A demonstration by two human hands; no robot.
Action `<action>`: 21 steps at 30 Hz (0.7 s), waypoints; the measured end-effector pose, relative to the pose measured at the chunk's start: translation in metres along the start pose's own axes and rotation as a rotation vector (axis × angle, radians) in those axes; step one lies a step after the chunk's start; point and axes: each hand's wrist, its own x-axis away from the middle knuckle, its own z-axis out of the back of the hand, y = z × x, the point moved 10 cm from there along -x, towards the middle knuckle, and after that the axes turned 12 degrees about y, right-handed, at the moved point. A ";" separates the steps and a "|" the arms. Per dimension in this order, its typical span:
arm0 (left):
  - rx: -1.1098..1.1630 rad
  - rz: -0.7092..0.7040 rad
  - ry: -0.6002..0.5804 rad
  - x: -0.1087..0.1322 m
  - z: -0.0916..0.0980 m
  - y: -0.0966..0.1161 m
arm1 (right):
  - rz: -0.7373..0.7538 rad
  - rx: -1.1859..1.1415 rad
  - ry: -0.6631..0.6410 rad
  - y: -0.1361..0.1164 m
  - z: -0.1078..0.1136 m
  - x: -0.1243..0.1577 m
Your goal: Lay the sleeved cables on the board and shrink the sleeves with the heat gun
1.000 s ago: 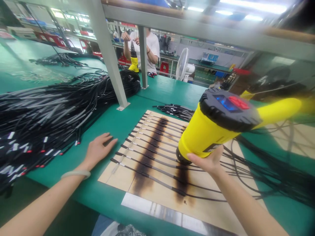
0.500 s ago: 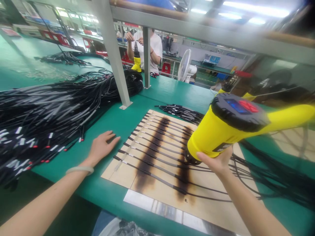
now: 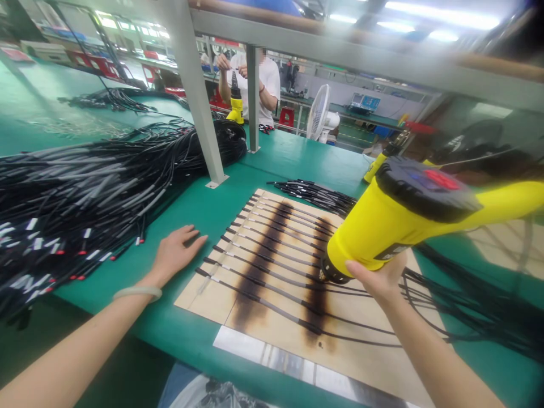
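My right hand [image 3: 378, 277] grips the yellow barrel of a heat gun [image 3: 374, 221], its dark nozzle tilted down at the cables. Under the nozzle lies a tan board [image 3: 361, 368] with two dark scorched bands. Several black cables [image 3: 272, 303] run side by side across this board, each with grey and black sleeve sections and a white mark near its left end. My left hand [image 3: 181, 255] rests on the green table left of the board, fingers apart and holding nothing. The heat gun covers part of the cables at the right.
A large heap of black cables [image 3: 85, 187] covers the table at left. Metal posts [image 3: 199, 96] rise from the table. A smaller cable bundle [image 3: 314, 194] lies behind the board. Across the table a person [image 3: 267, 85] works near another yellow heat gun [image 3: 237, 107]; a white fan [image 3: 318, 113] stands beyond.
The heat gun has shifted slightly to the right and tilted a little in my right hand. My left hand has stayed in place. The cables on the board lie as before.
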 end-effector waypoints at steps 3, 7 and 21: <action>-0.007 -0.005 0.005 -0.001 -0.001 0.000 | -0.003 -0.021 -0.007 0.000 -0.001 0.001; -0.016 -0.006 0.004 -0.001 -0.001 0.001 | 0.017 -0.028 -0.019 0.001 0.000 0.002; -0.001 0.005 -0.015 0.000 0.002 0.005 | 0.111 0.004 -0.051 -0.007 -0.001 0.002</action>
